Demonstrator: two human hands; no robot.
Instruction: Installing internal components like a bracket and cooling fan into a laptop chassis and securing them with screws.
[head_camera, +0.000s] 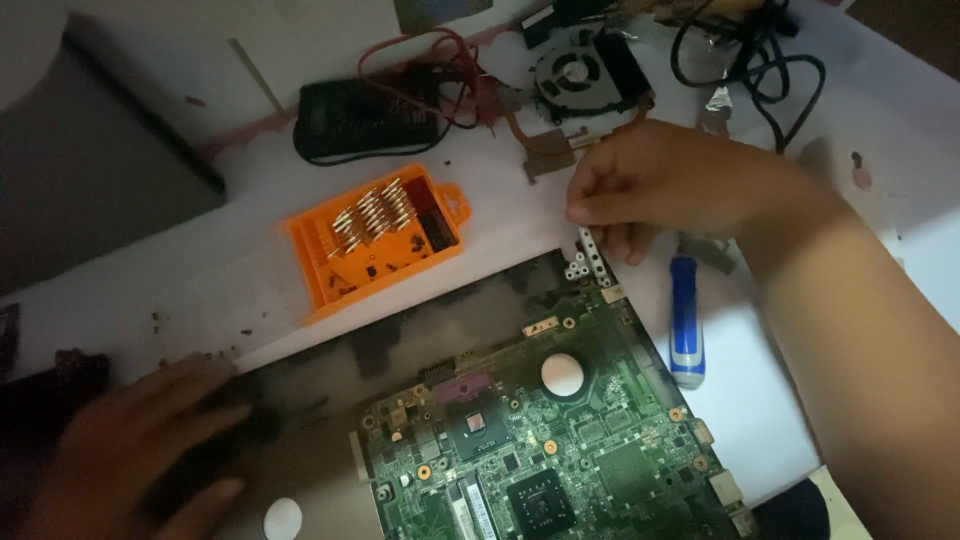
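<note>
A green laptop motherboard (560, 450) lies in a dark laptop base (330, 370) at the bottom middle. My right hand (670, 180) reaches in from the right and pinches a small metal hinge bracket (590, 255) at the base's far right corner. My left hand (140, 450) lies flat with fingers spread on the base's near left corner.
An orange screwdriver-bit case (375, 240) sits open behind the base. A blue-handled screwdriver (685, 320) lies to the right. A cooling fan with copper heat pipe (575, 75), a black battery with red wires (365, 115) and black cables (760, 60) lie at the back. A grey laptop lid (90, 170) rests at the left.
</note>
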